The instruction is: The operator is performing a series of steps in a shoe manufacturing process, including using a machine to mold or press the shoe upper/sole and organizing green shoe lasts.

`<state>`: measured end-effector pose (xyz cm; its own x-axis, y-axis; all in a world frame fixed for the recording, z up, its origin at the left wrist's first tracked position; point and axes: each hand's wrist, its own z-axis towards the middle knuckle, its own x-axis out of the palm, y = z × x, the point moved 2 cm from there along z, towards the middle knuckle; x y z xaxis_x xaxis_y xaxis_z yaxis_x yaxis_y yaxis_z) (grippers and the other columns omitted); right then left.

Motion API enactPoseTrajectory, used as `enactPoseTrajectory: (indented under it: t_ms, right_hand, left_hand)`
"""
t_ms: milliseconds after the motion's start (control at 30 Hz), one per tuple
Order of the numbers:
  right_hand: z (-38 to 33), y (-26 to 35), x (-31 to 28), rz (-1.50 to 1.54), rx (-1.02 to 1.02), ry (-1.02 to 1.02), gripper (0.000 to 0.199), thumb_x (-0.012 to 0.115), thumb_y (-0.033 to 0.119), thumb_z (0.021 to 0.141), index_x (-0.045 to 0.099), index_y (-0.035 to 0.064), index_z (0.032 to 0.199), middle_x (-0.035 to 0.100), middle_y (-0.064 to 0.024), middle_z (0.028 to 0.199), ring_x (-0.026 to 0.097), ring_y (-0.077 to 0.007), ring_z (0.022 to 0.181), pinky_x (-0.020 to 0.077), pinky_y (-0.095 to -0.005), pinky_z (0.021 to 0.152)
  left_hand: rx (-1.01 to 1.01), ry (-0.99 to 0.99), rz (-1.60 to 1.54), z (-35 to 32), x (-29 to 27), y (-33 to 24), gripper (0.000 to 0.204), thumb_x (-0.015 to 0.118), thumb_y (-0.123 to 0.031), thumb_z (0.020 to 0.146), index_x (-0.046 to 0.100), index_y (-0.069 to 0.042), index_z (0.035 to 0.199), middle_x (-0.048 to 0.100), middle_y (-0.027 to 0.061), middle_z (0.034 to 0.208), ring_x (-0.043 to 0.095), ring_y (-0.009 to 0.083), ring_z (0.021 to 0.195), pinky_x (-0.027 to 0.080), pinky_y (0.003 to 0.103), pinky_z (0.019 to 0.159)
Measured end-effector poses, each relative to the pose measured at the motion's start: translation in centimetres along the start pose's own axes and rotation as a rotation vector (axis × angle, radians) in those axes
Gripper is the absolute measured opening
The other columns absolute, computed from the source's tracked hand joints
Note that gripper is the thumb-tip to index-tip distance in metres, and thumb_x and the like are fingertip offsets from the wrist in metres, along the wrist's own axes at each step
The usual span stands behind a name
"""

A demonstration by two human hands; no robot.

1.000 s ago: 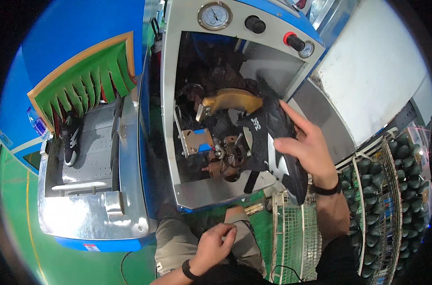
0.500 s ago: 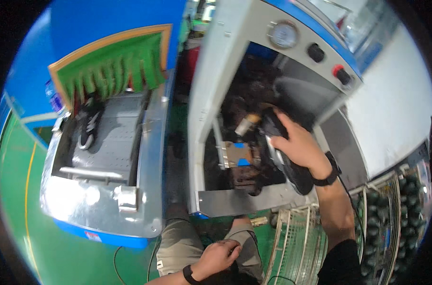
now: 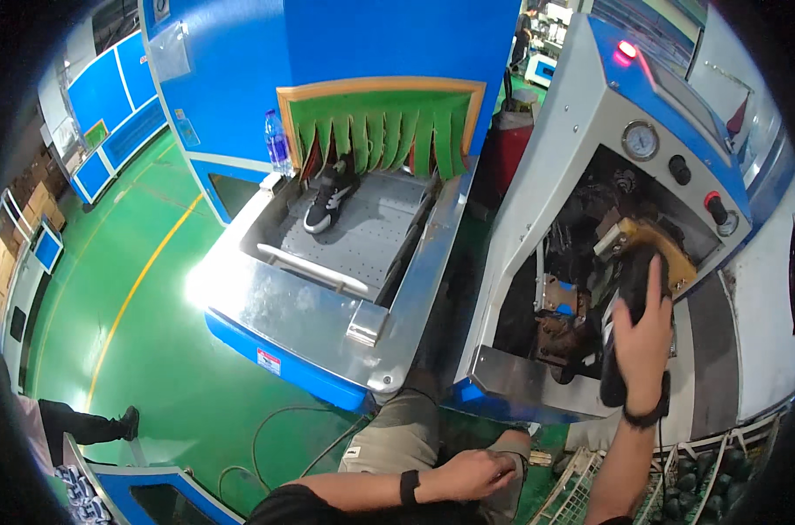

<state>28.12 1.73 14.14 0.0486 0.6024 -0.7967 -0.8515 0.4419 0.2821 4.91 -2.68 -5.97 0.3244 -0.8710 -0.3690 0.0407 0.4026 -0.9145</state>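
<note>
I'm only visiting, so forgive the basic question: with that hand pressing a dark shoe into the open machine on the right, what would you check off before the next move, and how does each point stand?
1. Right hand has the black shoe under control: ok, palm and fingers lie flat on it.
2. Shoe seated on the tan mount inside the press machine: cannot tell, the hand covers the joint.
3. Left hand away from the machine: ok, it rests by the person's knee.
4. Red indicator lamp on top: lit; its meaning, cannot tell.
5. Pressure gauge reading: cannot tell, too small.
6. Conveyor tray at left: holds one black-and-white sneaker, apart from both hands, ok.
</note>
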Motion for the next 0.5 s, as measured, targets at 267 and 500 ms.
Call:
enactPoseTrajectory:
  t_ms: [267,500]
  right_hand:
    - [-17.2,-5.1,-4.5,-0.191,-0.117,-0.104,0.076,0.069,0.015,0.09,0.036,0.0031,0.157,0.045,-0.0274,0.149,0.047,-0.0484,0.136,0.0405,-0.0517,0.109]
    - [-23.3,-4.7,-7.1,0.067,-0.547,0.529,0.09,0.085,0.03,0.084,0.037,0.0112,0.158,0.056,-0.0212,0.141,0.064,-0.0409,0.104,0.0532,-0.0513,0.082]
  left_hand:
    - [-0.08,-0.072,-0.412,0.7,-1.9,-2.8,0.035,0.057,-0.035,0.104,0.065,-0.002,0.112,0.07,0.0144,0.094,0.07,0.0299,0.087,0.055,0.041,0.077]
    - [-0.479,0.306,-1.537,1.4,0.4,-0.7,0.042,0.059,-0.045,0.103,0.064,-0.013,0.131,0.068,0.0023,0.112,0.064,0.0121,0.092,0.054,0.028,0.082]
